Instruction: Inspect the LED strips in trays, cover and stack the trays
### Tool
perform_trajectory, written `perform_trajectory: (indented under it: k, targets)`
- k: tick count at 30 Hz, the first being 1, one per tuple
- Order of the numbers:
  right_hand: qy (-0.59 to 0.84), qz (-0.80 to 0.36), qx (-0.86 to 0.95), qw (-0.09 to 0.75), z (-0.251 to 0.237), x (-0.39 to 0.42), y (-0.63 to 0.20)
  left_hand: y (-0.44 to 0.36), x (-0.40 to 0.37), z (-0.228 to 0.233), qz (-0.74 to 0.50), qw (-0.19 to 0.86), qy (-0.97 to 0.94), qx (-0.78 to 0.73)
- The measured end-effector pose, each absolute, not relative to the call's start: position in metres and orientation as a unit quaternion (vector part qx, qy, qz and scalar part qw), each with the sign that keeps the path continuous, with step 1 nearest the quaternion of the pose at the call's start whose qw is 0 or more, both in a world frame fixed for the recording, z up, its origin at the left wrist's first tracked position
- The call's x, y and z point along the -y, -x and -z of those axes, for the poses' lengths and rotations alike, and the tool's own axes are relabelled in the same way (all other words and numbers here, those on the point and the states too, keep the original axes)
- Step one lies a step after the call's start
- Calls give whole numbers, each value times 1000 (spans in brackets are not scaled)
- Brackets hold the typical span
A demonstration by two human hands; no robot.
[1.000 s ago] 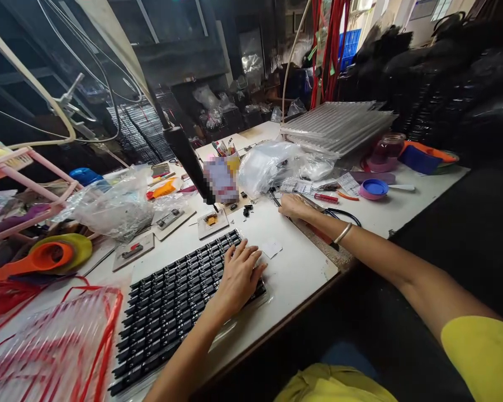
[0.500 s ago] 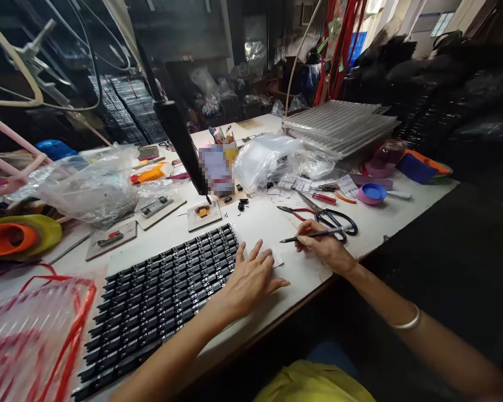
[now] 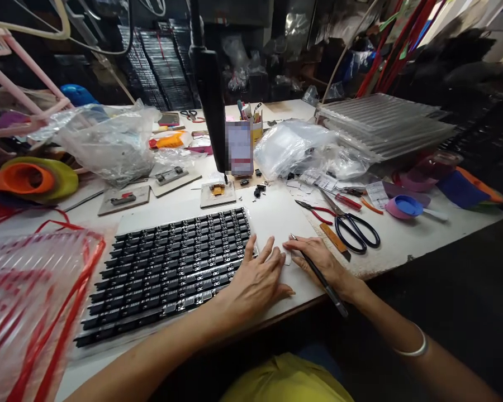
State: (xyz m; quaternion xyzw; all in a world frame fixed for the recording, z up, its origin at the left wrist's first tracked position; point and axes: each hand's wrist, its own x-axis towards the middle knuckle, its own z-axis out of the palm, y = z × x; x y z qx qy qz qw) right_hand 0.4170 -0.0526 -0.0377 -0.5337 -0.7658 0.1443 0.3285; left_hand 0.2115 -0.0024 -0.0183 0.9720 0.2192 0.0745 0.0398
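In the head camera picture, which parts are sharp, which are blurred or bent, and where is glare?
Head view: both hands, left hand and right hand, and the black component tray are sharp; a mosaic patch hides one item; the table edge bows with wide-angle distortion; the plastic bags catch glare; the background is dim.

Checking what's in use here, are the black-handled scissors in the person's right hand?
No, the right hand holds a pen, while the scissors lie on the table beyond it, untouched.
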Motion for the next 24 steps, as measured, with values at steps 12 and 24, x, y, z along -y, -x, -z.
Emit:
perform_trajectory:
  k: [12,24]
  targets:
    - [590,-261,627,436,31,64,-417,-208,-1,23,-82,46,-975,-203]
    - [566,-320,640,409,27,44,-414,-202,-5,21,-85,60,-979,-177]
